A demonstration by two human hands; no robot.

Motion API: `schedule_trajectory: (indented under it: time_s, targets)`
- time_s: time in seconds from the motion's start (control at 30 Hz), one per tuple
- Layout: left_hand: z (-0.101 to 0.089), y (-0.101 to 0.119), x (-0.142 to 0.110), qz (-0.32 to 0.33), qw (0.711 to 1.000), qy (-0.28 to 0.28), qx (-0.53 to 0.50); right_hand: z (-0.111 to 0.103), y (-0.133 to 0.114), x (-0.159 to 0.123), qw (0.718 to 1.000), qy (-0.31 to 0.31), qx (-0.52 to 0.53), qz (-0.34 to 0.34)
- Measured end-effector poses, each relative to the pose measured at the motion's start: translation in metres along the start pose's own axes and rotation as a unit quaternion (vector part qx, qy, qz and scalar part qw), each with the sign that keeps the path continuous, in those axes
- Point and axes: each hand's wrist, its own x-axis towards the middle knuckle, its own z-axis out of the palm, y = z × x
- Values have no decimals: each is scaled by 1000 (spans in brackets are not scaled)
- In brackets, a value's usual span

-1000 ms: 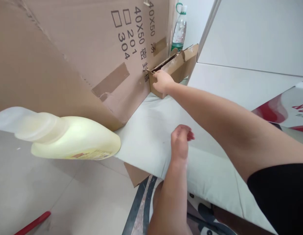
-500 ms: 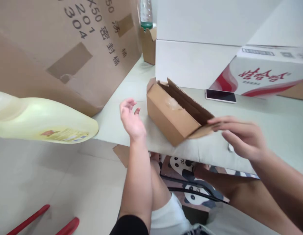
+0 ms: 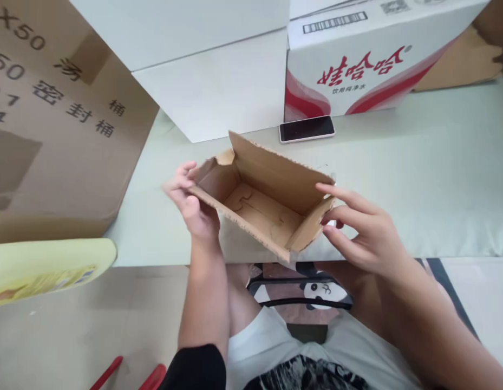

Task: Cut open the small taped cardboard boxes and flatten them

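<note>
An open-topped cardboard box [image 3: 263, 211] is between my two hands, tilted so its inside faces me. Its bottom shows interlocked flaps, and nothing lies inside. My left hand [image 3: 190, 197] holds the box's left end, fingers curled over the rim with the thumb at the near side. At the right end, my right hand [image 3: 357, 225] pinches the short end wall, its index finger stretched along the corner of the taller back panel. The fingertips behind the right wall are partly hidden.
A phone [image 3: 307, 129] lies on the pale green tabletop [image 3: 417, 179] before a white-and-red carton [image 3: 348, 70]. White boxes [image 3: 219, 86] stand behind. At left are a large brown carton [image 3: 64, 162] and a pale yellow bottle [image 3: 52, 268] near the table edge.
My left hand has come onto the box's left end. The box has turned and tilted so its inside shows. The camera view has shifted right.
</note>
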Motion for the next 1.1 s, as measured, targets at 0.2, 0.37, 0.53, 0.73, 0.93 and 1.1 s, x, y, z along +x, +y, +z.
schedule_trajectory:
  time_s: [0.2, 0.37, 0.53, 0.73, 0.93, 1.1]
  targets:
    - [36, 6, -1, 1, 998, 65, -19, 16, 16, -9, 993, 83, 15, 81]
    - [40, 2, -3, 6, 996, 64, -56, 28, 10, -10, 999, 24, -8, 35]
    - [34, -2, -6, -4, 996, 42, -74, 33, 3, -7, 999, 41, -6, 26]
    - [25, -14, -9, 0, 1000, 7, 13, 31, 7, -10, 980, 190, -24, 47]
    - [19, -19, -11, 61, 987, -57, 138, 25, 12, -5, 998, 57, 25, 27]
    - [17, -11, -11, 81, 964, -146, 208, 25, 16, -6, 997, 8, 79, -16]
